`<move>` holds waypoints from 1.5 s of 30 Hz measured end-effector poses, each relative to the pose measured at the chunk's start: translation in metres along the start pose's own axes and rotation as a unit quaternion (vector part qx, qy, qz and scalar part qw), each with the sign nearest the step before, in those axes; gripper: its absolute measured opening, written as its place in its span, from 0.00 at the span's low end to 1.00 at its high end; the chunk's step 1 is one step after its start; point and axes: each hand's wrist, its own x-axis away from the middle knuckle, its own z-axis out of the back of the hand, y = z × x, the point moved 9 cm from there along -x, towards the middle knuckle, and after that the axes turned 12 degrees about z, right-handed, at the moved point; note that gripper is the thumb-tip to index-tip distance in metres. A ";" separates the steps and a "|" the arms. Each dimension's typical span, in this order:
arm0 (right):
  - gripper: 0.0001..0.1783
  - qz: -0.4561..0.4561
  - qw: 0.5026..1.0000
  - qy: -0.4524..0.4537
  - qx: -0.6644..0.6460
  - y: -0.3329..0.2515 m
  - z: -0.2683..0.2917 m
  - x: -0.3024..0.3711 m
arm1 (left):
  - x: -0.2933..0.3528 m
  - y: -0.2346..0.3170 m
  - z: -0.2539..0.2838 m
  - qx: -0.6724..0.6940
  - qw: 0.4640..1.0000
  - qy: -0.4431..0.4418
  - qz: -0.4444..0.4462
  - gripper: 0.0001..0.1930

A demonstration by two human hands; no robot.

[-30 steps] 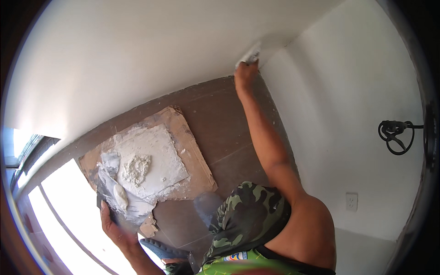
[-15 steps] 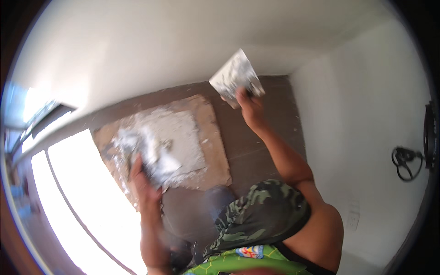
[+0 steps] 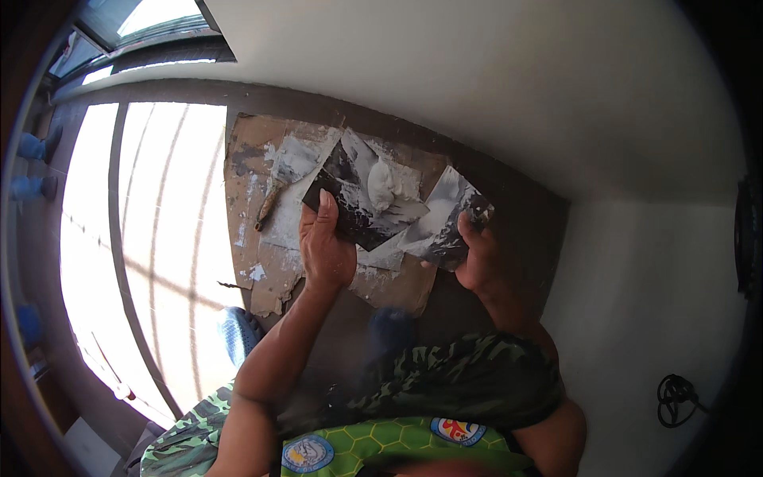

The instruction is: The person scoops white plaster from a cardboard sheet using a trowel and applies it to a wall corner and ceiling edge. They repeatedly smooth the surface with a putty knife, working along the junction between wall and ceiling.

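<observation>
My left hand [image 3: 326, 254] grips a dark flat plate [image 3: 342, 191] by its near left corner, thumb on top. A lump of white putty [image 3: 381, 184] and white smears lie on that plate. In my right hand [image 3: 479, 256] is a second thin, flat plate [image 3: 455, 195], tilted and coated with white putty. Its left edge meets or overlaps the right edge of the left plate; exact contact cannot be told. Below both plates, putty-stained cardboard [image 3: 245, 147] lies on the floor. A putty knife [image 3: 269, 208] with a worn handle rests on it, left of my left hand.
A pale wall [image 3: 445, 63] rises beyond the cardboard, and another wall [image 3: 628, 294] stands at the right. Bright sunlight covers the floor [image 3: 167, 262] at left. A blue shoe [image 3: 238, 334] is near my left arm. A coiled black cord [image 3: 677, 399] is at lower right.
My right hand has come down from near the wall with its plate. My left hand has risen from the cardboard holding the putty-laden plate, and the two plates are together. The view has turned.
</observation>
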 end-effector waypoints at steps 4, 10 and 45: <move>0.20 -0.151 0.941 0.129 -0.274 0.044 -0.026 0.008 | 0.044 0.022 -0.045 -0.358 0.876 -0.135 -0.296 0.12; 0.21 0.042 0.977 0.062 -0.201 -0.042 -0.017 0.002 | 0.053 0.010 -0.052 -0.609 0.660 -0.194 -0.395 0.14; 0.19 0.202 0.947 0.121 0.219 -0.061 0.139 0.028 | -0.025 0.101 0.013 -0.397 0.897 0.163 -0.110 0.22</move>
